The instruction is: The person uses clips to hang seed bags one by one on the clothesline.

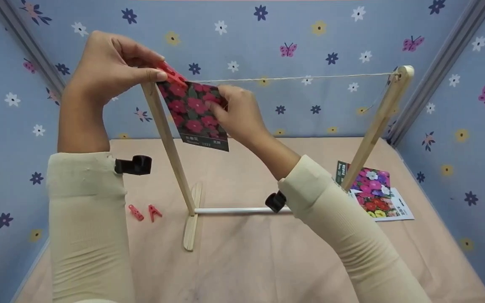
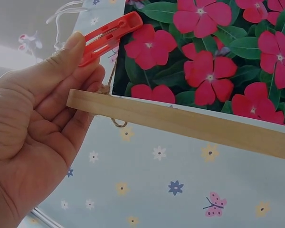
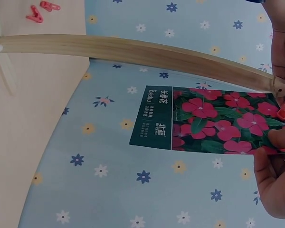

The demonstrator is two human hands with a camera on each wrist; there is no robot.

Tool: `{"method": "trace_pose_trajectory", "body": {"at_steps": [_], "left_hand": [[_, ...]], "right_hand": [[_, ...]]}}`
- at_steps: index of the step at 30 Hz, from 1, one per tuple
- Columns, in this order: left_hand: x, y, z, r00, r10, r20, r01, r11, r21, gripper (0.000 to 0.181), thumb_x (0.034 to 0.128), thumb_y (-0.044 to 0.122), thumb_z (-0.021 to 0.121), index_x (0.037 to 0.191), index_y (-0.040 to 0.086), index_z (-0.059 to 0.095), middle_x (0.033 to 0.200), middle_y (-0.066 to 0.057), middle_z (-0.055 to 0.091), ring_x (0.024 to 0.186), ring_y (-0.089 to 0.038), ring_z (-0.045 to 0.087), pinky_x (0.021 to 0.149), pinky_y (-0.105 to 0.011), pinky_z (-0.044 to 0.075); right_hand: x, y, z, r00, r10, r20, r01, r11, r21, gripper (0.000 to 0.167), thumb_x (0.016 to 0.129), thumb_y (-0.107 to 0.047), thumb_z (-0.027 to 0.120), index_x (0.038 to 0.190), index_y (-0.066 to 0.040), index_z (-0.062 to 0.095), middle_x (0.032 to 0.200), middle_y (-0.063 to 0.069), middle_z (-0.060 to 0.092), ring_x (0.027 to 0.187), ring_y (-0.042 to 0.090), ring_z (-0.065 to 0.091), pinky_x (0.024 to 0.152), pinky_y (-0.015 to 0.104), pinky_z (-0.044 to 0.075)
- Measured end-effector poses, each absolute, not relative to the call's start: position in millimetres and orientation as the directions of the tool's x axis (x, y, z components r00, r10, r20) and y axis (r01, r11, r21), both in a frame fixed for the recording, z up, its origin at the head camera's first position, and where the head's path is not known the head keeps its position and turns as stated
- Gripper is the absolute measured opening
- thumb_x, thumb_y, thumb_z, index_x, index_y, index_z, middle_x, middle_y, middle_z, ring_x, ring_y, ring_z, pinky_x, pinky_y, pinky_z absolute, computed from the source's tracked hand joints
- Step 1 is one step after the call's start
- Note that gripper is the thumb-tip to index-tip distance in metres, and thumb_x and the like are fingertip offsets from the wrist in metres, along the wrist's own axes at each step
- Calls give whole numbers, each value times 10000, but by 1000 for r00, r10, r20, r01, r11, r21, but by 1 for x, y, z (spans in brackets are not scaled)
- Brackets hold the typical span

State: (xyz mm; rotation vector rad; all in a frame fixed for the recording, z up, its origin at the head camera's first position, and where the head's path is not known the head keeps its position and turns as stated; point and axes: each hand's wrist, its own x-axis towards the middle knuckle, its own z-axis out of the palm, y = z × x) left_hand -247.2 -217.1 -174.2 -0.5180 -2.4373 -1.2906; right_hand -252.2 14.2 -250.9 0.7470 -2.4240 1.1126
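Note:
My left hand point(image 1: 110, 69) pinches a red clothespin point(image 1: 171, 75) between thumb and fingers at the top left corner of a seed packet point(image 1: 196, 109). The packet shows pink-red flowers and a dark green band with writing. At its upper right edge, my right hand point(image 1: 238, 107) grips it between thumb and fingers. The packet hangs at the left end of a string point(image 1: 293, 79), beside the left wooden post point(image 1: 169, 151). In the left wrist view the clothespin point(image 2: 111, 38) overlaps the packet's corner; whether it clamps the string cannot be told.
The string runs to the right wooden post point(image 1: 377, 126). A white rod point(image 1: 234, 210) joins the posts low down, near a wooden foot point(image 1: 193, 223). Two red clothespins point(image 1: 136, 212) lie on the table point(image 1: 242, 261) at left. More flower packets point(image 1: 377, 198) lie behind the right post.

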Motion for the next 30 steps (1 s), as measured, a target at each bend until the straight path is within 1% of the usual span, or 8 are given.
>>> {"method": "trace_pose_trajectory", "body": {"at_steps": [6, 10, 15, 21, 26, 30], "left_hand": [[-246, -216, -173, -882, 163, 443, 454, 550, 701, 322, 806, 222, 786, 1058, 24, 753, 960, -20, 738, 855, -81, 686, 861, -194, 523], [-244, -217, -174, -884, 167, 436, 451, 549, 704, 339, 807, 215, 792, 1081, 22, 745, 980, -48, 739, 851, -71, 688, 858, -194, 524], [-244, -218, -175, -881, 177, 438, 457, 556, 694, 365, 799, 218, 806, 1097, 20, 738, 982, -52, 739, 852, -58, 684, 854, -189, 523], [-245, -218, -177, -884, 171, 436, 453, 546, 705, 369, 790, 206, 818, 1090, 8, 736, 913, 32, 721, 814, -109, 664, 793, -146, 514], [-245, -218, -179, -884, 168, 437, 454, 534, 713, 377, 785, 201, 821, 1095, 6, 733, 919, -5, 714, 765, -129, 605, 736, -143, 498], [-244, -219, -180, -883, 164, 440, 456, 527, 717, 387, 785, 189, 820, 1114, 7, 727, 940, -25, 701, 766, -140, 562, 729, -151, 490]], "right_hand": [[-253, 14, -255, -814, -297, 499, -578, 498, -646, 169, 947, -169, 658, 995, -8, 676, 936, 87, 684, 768, 128, 609, 711, 186, 534], [-254, 15, -258, -823, -295, 485, -568, 467, -678, 168, 929, -172, 684, 1015, -27, 685, 944, 66, 693, 777, 115, 635, 715, 184, 538], [-254, 18, -262, -810, -316, 494, -586, 440, -680, 198, 915, -161, 702, 1055, -20, 694, 959, 71, 695, 804, 137, 651, 733, 213, 537], [-256, 22, -267, -809, -300, 505, -587, 437, -681, 248, 909, -159, 710, 1106, -9, 686, 980, 77, 690, 851, 134, 644, 770, 197, 530], [-257, 28, -272, -816, -279, 507, -578, 426, -696, 327, 902, -169, 721, 1177, -2, 667, 1016, 75, 686, 912, 129, 639, 810, 207, 528], [-257, 35, -279, -818, -253, 517, -575, 373, -728, 340, 896, -175, 727, 1189, -13, 668, 1018, 56, 685, 929, 119, 626, 810, 210, 527]]}}
